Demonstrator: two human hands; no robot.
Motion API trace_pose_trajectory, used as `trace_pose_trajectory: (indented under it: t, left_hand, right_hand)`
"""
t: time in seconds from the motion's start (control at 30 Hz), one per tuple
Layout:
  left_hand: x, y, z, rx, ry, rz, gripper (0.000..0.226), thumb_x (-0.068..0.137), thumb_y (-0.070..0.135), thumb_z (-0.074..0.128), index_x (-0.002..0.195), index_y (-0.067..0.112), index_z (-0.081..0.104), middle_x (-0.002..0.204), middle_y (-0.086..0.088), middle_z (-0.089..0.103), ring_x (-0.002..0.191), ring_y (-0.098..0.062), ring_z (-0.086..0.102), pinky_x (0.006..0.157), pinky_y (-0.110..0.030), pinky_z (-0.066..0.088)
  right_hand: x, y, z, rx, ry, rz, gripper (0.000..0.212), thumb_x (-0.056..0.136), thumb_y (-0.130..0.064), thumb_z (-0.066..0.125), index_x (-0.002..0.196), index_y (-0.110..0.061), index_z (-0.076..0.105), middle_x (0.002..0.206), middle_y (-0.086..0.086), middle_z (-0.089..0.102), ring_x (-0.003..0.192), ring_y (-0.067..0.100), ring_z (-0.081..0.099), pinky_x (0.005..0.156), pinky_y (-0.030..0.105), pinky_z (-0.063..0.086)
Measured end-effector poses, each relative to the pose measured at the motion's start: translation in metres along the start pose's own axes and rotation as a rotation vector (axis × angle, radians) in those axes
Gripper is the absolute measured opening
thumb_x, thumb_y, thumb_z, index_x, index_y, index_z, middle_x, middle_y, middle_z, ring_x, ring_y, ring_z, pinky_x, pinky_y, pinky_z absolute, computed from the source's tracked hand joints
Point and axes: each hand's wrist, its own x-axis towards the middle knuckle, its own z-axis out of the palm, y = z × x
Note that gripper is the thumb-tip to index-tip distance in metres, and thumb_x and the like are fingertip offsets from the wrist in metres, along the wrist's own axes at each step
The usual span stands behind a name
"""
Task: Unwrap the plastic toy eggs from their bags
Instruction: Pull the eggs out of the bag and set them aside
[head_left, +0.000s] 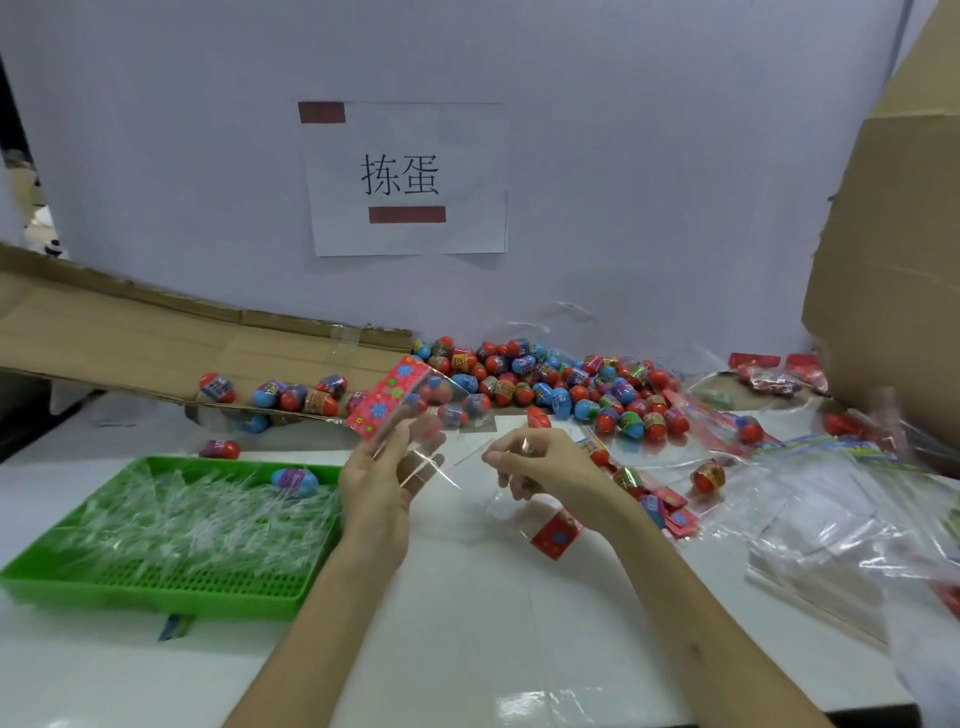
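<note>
Plastic egg bag (410, 395) is raised at left hand (382, 478), grip unclear, emptied bag (556, 530) pinched by right hand (540, 462); freed eggs (519, 384) heaped, filled bags (769, 376) unopened.

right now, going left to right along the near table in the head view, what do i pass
green tray → left hand → right hand, pinching a clear bag → loose empty bags
</note>
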Motion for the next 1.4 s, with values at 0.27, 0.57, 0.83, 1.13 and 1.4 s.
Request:
trace_pose_trajectory:
  t: [0.27,0.57,0.83,1.13,1.4]
  left_hand:
    - [-0.007,-0.005,0.007,0.092,-0.251,-0.272,0.052,0.087,0.026,0.072,0.135,0.009,0.060,0.124,-0.011,0.074,0.110,-0.027,0.073,0.092,-0.038,0.060]
    - [-0.001,-0.010,0.001,0.134,-0.141,-0.261,0.023,0.103,0.019,0.059,0.116,0.004,0.070,0.100,-0.008,0.079,0.084,-0.020,0.077,0.072,-0.029,0.063]
    - [-0.003,-0.009,0.003,0.083,-0.091,-0.210,0.024,0.097,0.025,0.068,0.115,0.009,0.072,0.098,-0.010,0.079,0.087,-0.020,0.077,0.070,-0.030,0.064]
    - [-0.001,-0.004,0.003,-0.033,0.041,-0.184,0.025,0.095,0.025,0.070,0.105,0.002,0.070,0.099,-0.017,0.078,0.082,-0.023,0.078,0.064,-0.030,0.063]
    - [-0.001,-0.004,0.004,-0.011,0.063,-0.188,0.033,0.094,0.033,0.070,0.114,0.006,0.070,0.104,-0.016,0.078,0.097,-0.028,0.077,0.069,-0.033,0.065]
  right_hand:
    - [-0.001,-0.001,0.009,0.131,0.091,-0.070,0.025,0.091,-0.025,0.075,0.087,-0.001,0.073,0.065,0.006,0.064,0.057,0.013,0.055,0.058,0.024,0.048]
    - [-0.003,-0.004,0.020,0.132,0.066,-0.094,0.019,0.089,-0.032,0.077,0.079,-0.016,0.075,0.074,0.007,0.072,0.063,0.018,0.065,0.067,0.034,0.055]
    - [-0.002,-0.002,0.019,0.037,0.106,-0.128,0.009,0.094,-0.019,0.073,0.091,-0.010,0.072,0.075,0.004,0.074,0.063,0.015,0.065,0.066,0.031,0.056]
    - [0.005,0.004,0.010,-0.138,0.420,-0.206,0.008,0.098,-0.020,0.066,0.093,-0.023,0.071,0.089,-0.003,0.071,0.069,0.012,0.066,0.064,0.026,0.055]
    - [0.028,0.007,-0.018,-0.523,0.604,-0.158,0.027,0.095,-0.025,0.069,0.122,-0.021,0.066,0.117,0.000,0.064,0.095,0.012,0.062,0.083,0.027,0.051]
